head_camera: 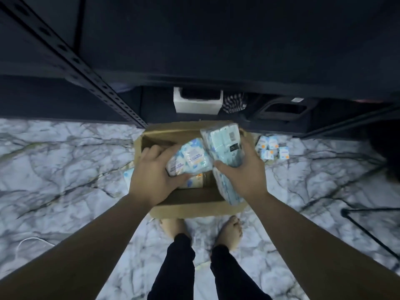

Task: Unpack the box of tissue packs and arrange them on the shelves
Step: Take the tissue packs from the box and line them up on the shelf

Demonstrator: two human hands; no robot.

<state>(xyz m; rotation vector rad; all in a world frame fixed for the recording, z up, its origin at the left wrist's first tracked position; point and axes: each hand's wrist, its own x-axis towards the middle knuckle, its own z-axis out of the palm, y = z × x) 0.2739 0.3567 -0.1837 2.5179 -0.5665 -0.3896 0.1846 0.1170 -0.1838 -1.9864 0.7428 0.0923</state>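
Standing shelves (216, 40): dark metal, behind the box.
Box (190, 207): open brown cardboard on marble floor (54, 169).
Right hand (243, 172): fingers curled round a long pale-blue tissue pack (223, 146).
Left hand (149, 176): gripping a blue-white printed pack (190, 158) above the box.

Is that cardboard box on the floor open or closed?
Open. The cardboard box has its top flaps spread, tissue packs show inside, and both hands reach over it.

Both hands (151, 178) (242, 174) gripping, arms fwd.
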